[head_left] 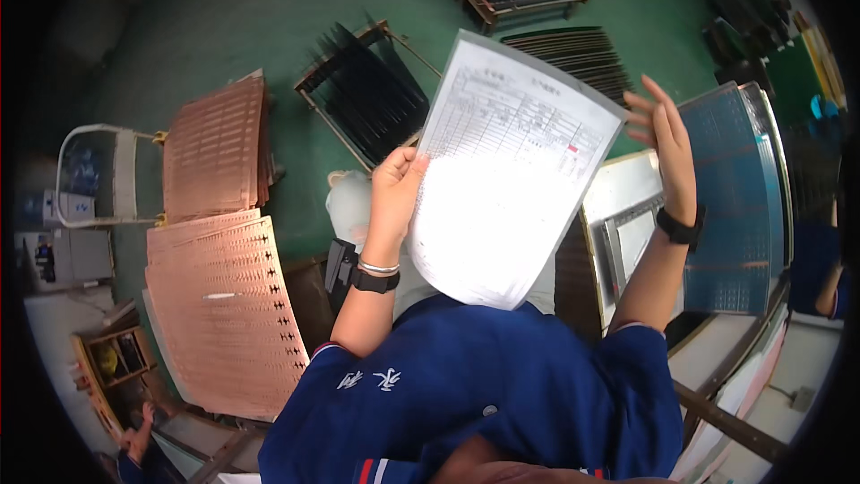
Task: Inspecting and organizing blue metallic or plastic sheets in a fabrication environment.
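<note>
"Fingers?"
"The left hand (396,190) pinched the printed sheet (511,184) at its left edge; the right hand (672,154) had fingers loosely spread beside its right corner, contact unclear."
"And around the sheet?"
"Copper-coloured panels (222,305) stood to its left, a blue shirt (488,372) just below."
"Steady enough?"
"A right-edge pinch would likely have helped; a slight tilt, too, against glare."

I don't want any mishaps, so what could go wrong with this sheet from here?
The sheet could slip or bend: the left grip holds it by one edge, while the right grip is open near a corner, contact unclear. Also, glare washes out the sheet's lower part in this view, so any entries there might be missed.
</note>
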A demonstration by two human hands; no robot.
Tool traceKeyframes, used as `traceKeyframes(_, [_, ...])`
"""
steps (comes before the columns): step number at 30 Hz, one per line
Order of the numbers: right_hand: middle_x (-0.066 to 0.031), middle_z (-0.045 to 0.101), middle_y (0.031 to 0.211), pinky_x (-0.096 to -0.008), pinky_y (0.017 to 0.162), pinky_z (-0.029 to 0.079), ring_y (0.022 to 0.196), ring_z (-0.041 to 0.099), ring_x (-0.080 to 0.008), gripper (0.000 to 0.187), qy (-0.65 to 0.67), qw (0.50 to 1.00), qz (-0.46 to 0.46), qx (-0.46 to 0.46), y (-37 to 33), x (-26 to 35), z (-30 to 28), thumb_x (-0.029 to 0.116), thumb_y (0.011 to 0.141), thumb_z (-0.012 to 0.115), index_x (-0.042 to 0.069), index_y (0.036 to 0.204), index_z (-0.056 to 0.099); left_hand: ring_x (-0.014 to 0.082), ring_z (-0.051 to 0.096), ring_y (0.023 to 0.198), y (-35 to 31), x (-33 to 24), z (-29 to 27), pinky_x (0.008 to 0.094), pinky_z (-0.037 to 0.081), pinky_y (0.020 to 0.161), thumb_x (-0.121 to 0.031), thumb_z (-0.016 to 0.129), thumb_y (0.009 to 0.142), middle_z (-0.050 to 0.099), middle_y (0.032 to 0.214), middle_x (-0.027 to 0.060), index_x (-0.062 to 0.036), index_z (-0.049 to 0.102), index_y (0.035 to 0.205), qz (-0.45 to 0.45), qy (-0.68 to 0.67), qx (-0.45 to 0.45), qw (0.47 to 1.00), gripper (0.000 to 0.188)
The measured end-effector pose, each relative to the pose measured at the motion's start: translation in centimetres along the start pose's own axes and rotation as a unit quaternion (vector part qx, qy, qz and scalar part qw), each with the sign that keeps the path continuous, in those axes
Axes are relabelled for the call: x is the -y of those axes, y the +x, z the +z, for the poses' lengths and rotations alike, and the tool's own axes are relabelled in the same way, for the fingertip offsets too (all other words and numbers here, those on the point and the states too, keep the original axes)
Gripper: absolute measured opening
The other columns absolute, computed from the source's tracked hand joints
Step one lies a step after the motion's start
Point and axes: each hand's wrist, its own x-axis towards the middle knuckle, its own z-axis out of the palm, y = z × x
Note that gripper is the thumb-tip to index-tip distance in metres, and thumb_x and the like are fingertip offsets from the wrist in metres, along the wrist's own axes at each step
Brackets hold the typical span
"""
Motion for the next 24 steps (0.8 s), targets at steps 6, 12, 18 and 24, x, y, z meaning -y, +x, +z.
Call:
traceKeyframes(6, [-0.0139, 0.059, 0.114, -0.0274, 0.080, 0.049, 0.093, 0.060, -0.0155, 0.055, 0.108, 0.985, 0.100, 0.094, -4.2, -5.2, 3.4, 0.038, 0.098, 0.038, 0.001, 0.138, 0.033, 0.0075, 0.060, 0.072, -0.2, 0.7, 0.2, 0.0202, 0.049, 0.064, -0.011, 0.054, 0.093, 0.065, 0.086, 0.0061, 0.0004, 0.056, 0.095, -0.009, -0.052, -0.023, 0.998, 0.012])
traceKeyframes(12, [-0.0146, 0.059, 0.110, -0.0274, 0.077, 0.048, 0.092, 0.059, -0.0163, 0.058, 0.180, 0.969, 0.130, 0.113, -5.9, -6.9, 5.2, 0.037, 0.098, 0.039, -0.004, 0.138, 0.030, 0.0065, 0.058, 0.068, -0.5, 0.9, 1.0, 0.0191, 0.047, 0.061, -0.010, 0.054, 0.092, 0.065, 0.083, 0.0065, 0.0020, 0.057, 0.094, -0.013, -0.048, -0.055, 0.997, 0.013])
traceKeyframes(18, [-0.0137, 0.059, 0.108, -0.0276, 0.077, 0.048, 0.091, 0.059, -0.0164, 0.057, 0.178, 0.964, 0.153, 0.121, -7.3, -6.9, 5.0, 0.036, 0.098, 0.038, -0.004, 0.138, 0.030, 0.0066, 0.058, 0.069, -0.8, 1.3, 1.1, 0.0190, 0.047, 0.061, -0.011, 0.053, 0.093, 0.065, 0.083, 0.0066, 0.0023, 0.057, 0.094, -0.007, -0.060, -0.053, 0.997, 0.014])
traceKeyframes(24, [-0.0128, 0.058, 0.114, -0.0277, 0.081, 0.047, 0.095, 0.058, -0.0144, 0.054, 0.143, 0.952, 0.196, 0.187, -9.9, -7.1, 4.0, 0.031, 0.097, 0.044, -0.003, 0.137, 0.033, 0.0059, 0.058, 0.073, -1.8, 1.9, 2.8, 0.0194, 0.046, 0.066, -0.010, 0.051, 0.094, 0.065, 0.085, 0.0058, 0.0018, 0.055, 0.096, -0.007, -0.052, -0.046, 0.998, 0.013])
